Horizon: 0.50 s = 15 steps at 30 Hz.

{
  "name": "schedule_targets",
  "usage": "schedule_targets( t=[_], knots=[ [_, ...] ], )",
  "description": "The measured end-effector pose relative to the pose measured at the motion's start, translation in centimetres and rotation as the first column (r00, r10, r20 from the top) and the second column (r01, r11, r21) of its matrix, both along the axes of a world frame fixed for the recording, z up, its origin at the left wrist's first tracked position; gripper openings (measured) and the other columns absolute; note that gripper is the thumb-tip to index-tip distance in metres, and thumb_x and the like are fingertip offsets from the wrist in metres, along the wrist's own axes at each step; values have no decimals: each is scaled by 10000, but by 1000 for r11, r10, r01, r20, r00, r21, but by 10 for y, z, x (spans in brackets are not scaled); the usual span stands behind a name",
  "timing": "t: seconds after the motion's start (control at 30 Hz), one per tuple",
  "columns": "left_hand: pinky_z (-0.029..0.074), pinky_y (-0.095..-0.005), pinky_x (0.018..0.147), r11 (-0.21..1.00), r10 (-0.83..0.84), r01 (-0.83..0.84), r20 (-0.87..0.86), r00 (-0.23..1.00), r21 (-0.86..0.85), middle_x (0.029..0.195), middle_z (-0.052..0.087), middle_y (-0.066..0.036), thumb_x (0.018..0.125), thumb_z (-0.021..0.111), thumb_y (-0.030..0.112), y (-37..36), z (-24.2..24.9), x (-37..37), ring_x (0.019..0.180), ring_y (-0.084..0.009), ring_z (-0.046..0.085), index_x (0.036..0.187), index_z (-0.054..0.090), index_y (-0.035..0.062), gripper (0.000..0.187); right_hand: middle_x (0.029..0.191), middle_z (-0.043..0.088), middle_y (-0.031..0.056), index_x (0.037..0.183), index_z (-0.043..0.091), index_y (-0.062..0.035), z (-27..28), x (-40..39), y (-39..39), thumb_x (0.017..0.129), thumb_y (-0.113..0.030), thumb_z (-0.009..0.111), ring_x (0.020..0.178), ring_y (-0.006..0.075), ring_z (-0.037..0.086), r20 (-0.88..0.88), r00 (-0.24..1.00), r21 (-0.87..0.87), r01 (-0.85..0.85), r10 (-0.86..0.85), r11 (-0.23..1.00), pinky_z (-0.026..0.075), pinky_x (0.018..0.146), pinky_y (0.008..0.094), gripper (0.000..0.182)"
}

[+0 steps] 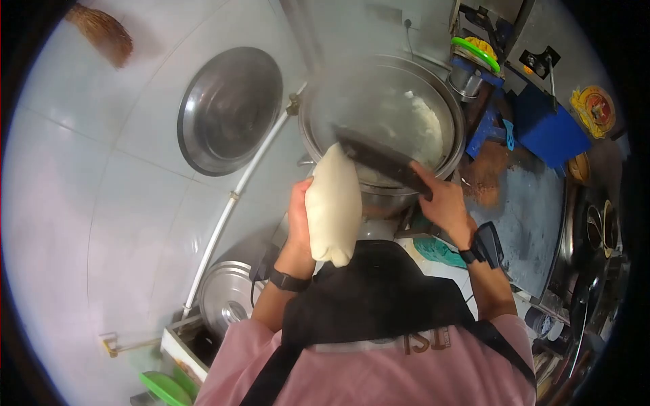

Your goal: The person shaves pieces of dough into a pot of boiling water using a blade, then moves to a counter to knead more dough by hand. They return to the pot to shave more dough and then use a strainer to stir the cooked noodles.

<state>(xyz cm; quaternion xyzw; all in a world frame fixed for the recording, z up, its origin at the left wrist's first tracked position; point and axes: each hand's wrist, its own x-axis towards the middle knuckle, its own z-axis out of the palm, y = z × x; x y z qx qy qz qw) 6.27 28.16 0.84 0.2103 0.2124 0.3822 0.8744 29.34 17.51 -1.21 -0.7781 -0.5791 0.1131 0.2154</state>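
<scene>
A long, smooth lump of white dough (334, 210) rests upright along my left hand (298, 213), whose fingers are closed around its left side and partly hidden behind it. My right hand (443, 203) grips a dark, flat-bladed knife (382, 159). Its blade slants up and left, the tip end right at the top of the dough. Beyond both hands stands a large, steaming metal pot (458, 128). Pale, whitish pieces (426, 122) lie in the liquid on its right side.
A round metal basin (230, 111) leans at the tiled wall, beside a white pipe (233, 196). Lower left is a metal lid (230, 298). A grey worktop (525, 223) and a blue box (548, 125) stand on the right. A straw brush (105, 34) hangs upper left.
</scene>
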Motion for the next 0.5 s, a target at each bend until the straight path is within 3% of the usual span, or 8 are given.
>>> schedule_targets(
  t=[0.03,0.07,0.1,0.13,0.17,0.33,0.4,0.5],
  knots=[
    [494,-307,602,996,-63,68,96,993,-54,792,589,-57,848,380,296,-1,-5,0,687,-164,572,882,546,64,287,941,619,122,1255,435,-181,9,-12,-1,620,-96,606,768,289,608,-28,984,180,-168,175,969,488,658,383,663],
    [497,-315,631,969,57,-115,-258,965,-219,857,589,-81,857,381,321,-9,17,10,740,-174,576,974,539,58,328,908,623,122,1254,433,-188,19,-24,-2,616,-103,613,763,285,609,-24,940,361,-309,340,880,487,648,383,669],
    [497,-320,643,978,160,-97,-370,915,184,888,585,-90,855,390,338,-12,15,9,758,-181,575,1009,530,56,350,887,624,118,1253,430,-196,30,-31,-3,611,-110,620,760,283,610,6,912,290,-395,411,872,487,647,378,675],
    [498,-325,655,833,298,-17,-423,856,553,920,581,-99,853,400,355,-16,13,7,776,-188,574,1044,521,54,377,866,626,115,1251,428,-204,38,-38,-3,607,-116,627,757,280,611,28,876,215,-475,481,853,488,645,374,680],
    [496,-314,640,982,-146,131,-99,984,-137,905,581,-89,837,427,357,-3,26,6,755,-179,574,1009,529,55,362,837,626,104,1250,423,-205,41,-41,-4,606,-108,616,746,288,608,75,886,145,-463,457,874,486,652,375,679],
    [489,-293,622,1000,-15,16,-231,973,0,847,577,-74,810,464,301,4,1,-1,725,-174,568,939,526,44,294,796,621,133,1258,420,-199,1,2,4,615,-90,578,736,306,600,10,983,145,-185,186,972,476,630,401,671],
    [488,-300,641,997,-55,42,-221,974,-62,867,575,-80,810,465,297,3,6,1,746,-184,568,958,524,34,308,828,622,141,1264,419,-200,7,6,5,613,-71,560,749,303,602,62,998,-136,10,-1,991,478,637,398,679],
    [479,-304,673,998,53,-65,-371,927,-19,895,568,-85,809,464,299,1,8,10,785,-187,561,1016,520,30,344,834,624,127,1244,446,-199,18,-20,-1,594,-50,562,727,312,596,17,981,162,-195,195,967,475,642,396,677]
  ],
)
